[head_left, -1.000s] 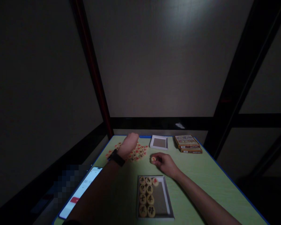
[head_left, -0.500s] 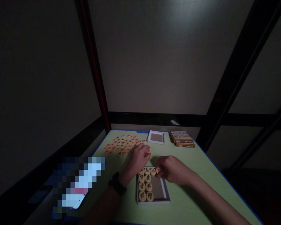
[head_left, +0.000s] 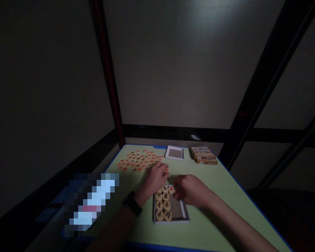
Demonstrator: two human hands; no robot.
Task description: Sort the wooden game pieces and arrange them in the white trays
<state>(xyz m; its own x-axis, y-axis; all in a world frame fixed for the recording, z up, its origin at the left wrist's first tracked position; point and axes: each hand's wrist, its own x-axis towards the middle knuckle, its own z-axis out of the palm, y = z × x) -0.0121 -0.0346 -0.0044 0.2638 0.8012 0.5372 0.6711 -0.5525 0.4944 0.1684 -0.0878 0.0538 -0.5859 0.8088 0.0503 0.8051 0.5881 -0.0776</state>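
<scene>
My left hand (head_left: 159, 175), with a dark watch (head_left: 132, 203) on its wrist, pinches a round wooden Chinese chess piece (head_left: 166, 169) above the far edge of the open box tray (head_left: 178, 211). My right hand (head_left: 189, 189) is closed, fingertips down inside the tray's far right corner; the red-marked chess piece there is now mostly hidden by the fingers. Two columns of black-marked pieces (head_left: 166, 205) stand face up along the tray's left side. One red-marked piece (head_left: 171, 189) lies beside them in the far row, next to my right fingertips.
Many loose chess pieces (head_left: 136, 161) are spread at the table's far left. Another shallow box part (head_left: 175, 153) lies at the back. Stacked boxes (head_left: 203, 155) rest at the far right of the green table (head_left: 212, 227). A blurred-out bright object (head_left: 91, 206) is at the left.
My right hand has shifted slightly left over the tray's far row, and its fingers now cover the red-marked piece that showed before. My left hand stays almost still with its piece.
</scene>
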